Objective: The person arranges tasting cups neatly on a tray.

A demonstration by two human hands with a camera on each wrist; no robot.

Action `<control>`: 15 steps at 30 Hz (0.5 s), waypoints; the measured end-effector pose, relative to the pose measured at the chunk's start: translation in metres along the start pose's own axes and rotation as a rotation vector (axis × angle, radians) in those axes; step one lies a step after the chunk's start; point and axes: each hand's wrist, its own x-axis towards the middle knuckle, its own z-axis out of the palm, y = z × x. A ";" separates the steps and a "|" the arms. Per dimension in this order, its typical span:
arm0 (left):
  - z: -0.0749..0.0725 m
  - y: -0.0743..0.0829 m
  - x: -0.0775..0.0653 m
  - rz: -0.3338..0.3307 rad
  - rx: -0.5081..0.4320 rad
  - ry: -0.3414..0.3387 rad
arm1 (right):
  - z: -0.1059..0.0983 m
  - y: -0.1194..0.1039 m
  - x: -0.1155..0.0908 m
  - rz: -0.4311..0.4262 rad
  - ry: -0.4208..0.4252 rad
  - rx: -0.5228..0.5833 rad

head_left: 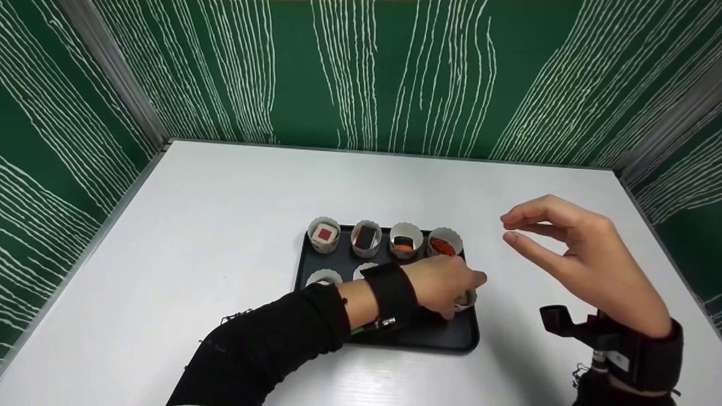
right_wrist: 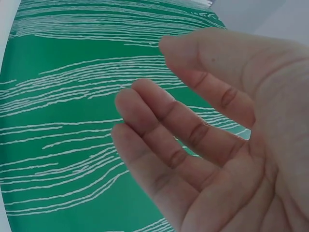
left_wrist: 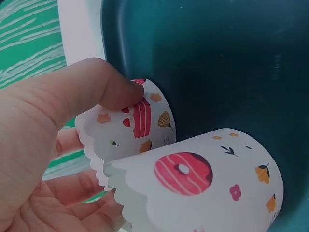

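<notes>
My left hand (head_left: 443, 279) reaches over a dark tray (head_left: 440, 339) and grips a paper baking cup (left_wrist: 118, 129) at its front right corner. In the left wrist view the thumb presses on the cup's printed side, with fingers behind the scalloped rim. Another cup with a donut print (left_wrist: 217, 183) stands right beside it. Raised to the right of the tray, my right hand (head_left: 581, 254) holds nothing; its fingers are gently bent, thumb apart from them. Part of the tray's front row is hidden under the left hand and wrist.
Along the tray's back row, several cups hold small sushi-like pieces: white with a red square (head_left: 324, 233), dark-topped (head_left: 365, 237), black and orange (head_left: 403, 243), red (head_left: 442, 246). Two front cups show at left. A white table (head_left: 242, 192) meets green, white-streaked walls (head_left: 389, 73).
</notes>
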 end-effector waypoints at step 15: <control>-0.031 -0.004 -0.059 0.079 -0.004 0.339 | 0.008 0.000 0.001 -0.026 -0.057 -0.010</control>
